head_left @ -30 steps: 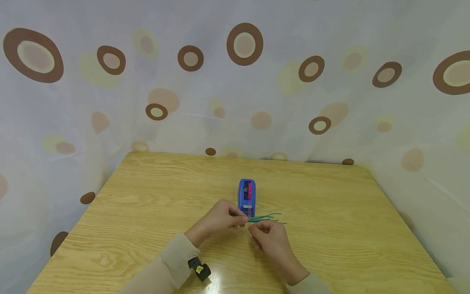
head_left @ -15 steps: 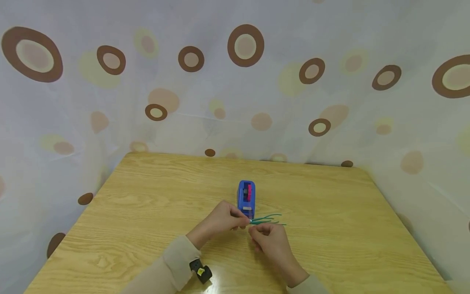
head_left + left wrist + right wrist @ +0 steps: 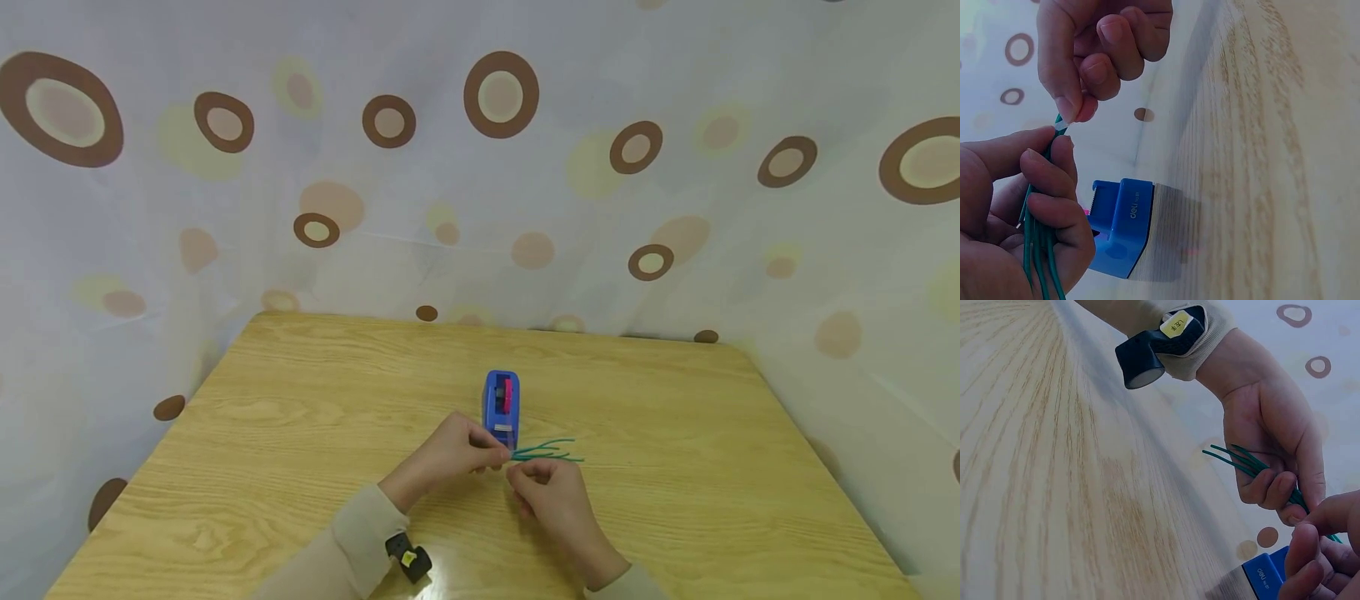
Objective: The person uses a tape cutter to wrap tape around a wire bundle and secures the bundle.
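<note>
Close by the blue tape dispenser (image 3: pixel 1127 230), I see the left hand (image 3: pixel 453 450) gripping green wires (image 3: pixel 1037 247), the right hand (image 3: pixel 557 497) pinching their pale strip (image 3: pixel 1061 125).

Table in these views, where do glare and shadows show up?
Head view: a bright glare patch on the table near the black wrist device; left wrist view: dim and bluish, a shadow beside the blue tape dispenser; right wrist view: also dim, that shadow near the bottom edge.

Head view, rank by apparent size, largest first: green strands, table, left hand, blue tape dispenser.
1. Table
2. Left hand
3. Blue tape dispenser
4. Green strands: thin, partly hidden, so judged by the visible part only
</note>
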A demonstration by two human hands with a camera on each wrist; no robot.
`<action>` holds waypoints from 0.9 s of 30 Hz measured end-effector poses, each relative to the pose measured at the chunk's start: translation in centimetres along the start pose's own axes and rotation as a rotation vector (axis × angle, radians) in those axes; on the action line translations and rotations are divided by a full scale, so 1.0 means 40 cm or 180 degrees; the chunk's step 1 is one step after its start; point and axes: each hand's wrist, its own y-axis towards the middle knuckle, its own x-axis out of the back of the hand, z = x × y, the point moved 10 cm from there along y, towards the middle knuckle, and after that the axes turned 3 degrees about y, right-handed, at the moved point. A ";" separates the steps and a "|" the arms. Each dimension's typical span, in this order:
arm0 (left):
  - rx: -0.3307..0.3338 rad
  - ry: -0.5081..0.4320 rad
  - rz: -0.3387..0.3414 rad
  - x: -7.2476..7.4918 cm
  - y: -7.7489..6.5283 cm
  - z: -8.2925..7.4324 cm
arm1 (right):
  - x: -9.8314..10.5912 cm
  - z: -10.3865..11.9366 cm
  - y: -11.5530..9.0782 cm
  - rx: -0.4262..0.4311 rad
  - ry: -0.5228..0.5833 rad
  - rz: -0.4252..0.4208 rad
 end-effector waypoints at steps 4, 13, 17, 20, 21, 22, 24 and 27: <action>0.0032 -0.0001 -0.0003 -0.001 0.000 0.001 | 0.000 0.005 -0.002 0.0042 -0.0051 0.0005; 0.0065 0.0002 -0.0011 -0.003 0.001 0.001 | 0.003 0.006 -0.007 0.0039 -0.0076 0.0002; 0.0053 0.0010 -0.0006 -0.004 0.001 -0.002 | 0.005 0.005 -0.010 0.0038 -0.0051 -0.0021; 0.0050 0.0005 0.0004 -0.007 0.000 -0.003 | 0.007 0.003 -0.013 0.0040 -0.0032 -0.0021; 0.0051 0.0004 0.0001 -0.007 0.000 -0.002 | 0.007 0.001 -0.014 0.0035 -0.0016 -0.0020; 0.0055 -0.0001 0.0001 -0.008 0.000 -0.001 | 0.008 -0.001 -0.014 0.0024 -0.0006 -0.0017; 0.0057 -0.0004 -0.0002 -0.009 0.001 0.000 | 0.009 -0.006 -0.017 -0.0013 0.0048 -0.0008; 0.0072 -0.0001 -0.0010 -0.010 0.002 0.001 | 0.010 -0.014 -0.020 -0.0079 0.0073 0.0027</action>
